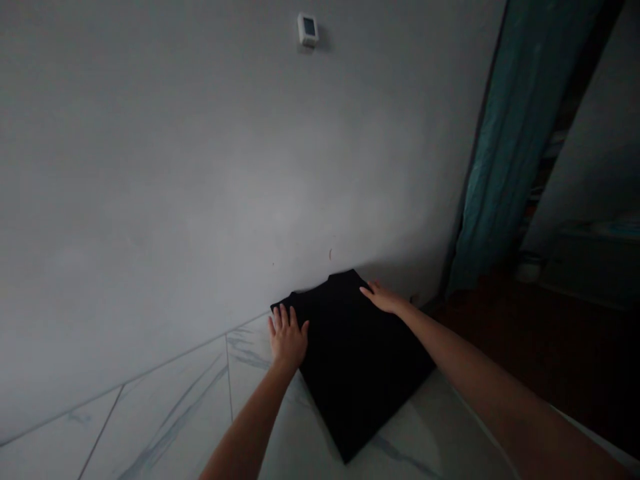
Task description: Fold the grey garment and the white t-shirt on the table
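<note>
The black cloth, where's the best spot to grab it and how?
I'd pinch the black cloth at its pointy bottom corner, coming from the person's side. It lies flat, so slide your fingers under the edge first. That corner points away from the wall, and neither hand covers it.

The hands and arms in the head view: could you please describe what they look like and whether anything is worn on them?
The left hand and right hand are bare, with no gloves. No sleeve, watch or bracelet shows on the left forearm or right forearm. The dim light hides finer details.
</note>
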The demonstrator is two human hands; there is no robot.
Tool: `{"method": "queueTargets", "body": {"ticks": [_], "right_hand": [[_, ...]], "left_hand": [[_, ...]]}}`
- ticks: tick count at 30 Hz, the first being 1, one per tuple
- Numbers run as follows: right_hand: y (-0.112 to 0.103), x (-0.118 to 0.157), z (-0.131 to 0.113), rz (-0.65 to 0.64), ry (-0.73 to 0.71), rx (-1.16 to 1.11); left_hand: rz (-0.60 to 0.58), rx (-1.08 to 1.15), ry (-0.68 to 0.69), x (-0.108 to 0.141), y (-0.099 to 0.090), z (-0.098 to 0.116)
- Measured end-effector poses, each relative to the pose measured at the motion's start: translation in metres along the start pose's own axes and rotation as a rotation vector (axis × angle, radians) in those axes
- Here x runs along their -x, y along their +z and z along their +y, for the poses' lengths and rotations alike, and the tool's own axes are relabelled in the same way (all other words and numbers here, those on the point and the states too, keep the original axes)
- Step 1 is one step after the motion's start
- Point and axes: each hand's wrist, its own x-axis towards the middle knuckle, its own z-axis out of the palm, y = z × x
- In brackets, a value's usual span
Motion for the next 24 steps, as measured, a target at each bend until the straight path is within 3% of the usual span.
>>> {"method": "queueTargets", "body": {"ticks": [2,5,7,14,19,24], "right_hand": [[0.004,0.028,-0.001,0.035,-0.090,0.039],[0.012,0.074,0.003,0.070,-0.286,0.127],[0.017,0.101,0.011,0.096,-0.275,0.158],[0.026,0.141,0.045,0.268,-0.043,0.181],[0.028,0.148,0.052,0.214,0.033,0.150],[0.023,0.161,0.072,0.186,0.000,0.147]], "left_hand": [[-0.016,0.085,0.166,0.031,-0.009,0.021],[-0.130,0.254,0.425,0.078,-0.017,0.044],[-0.189,0.321,0.498,0.100,-0.020,0.050],[-0.224,0.324,0.490,0.127,-0.026,0.052],[-0.299,0.329,0.477,0.141,-0.039,0.055],[-0.449,0.427,0.551,0.186,-0.062,0.025]]}}
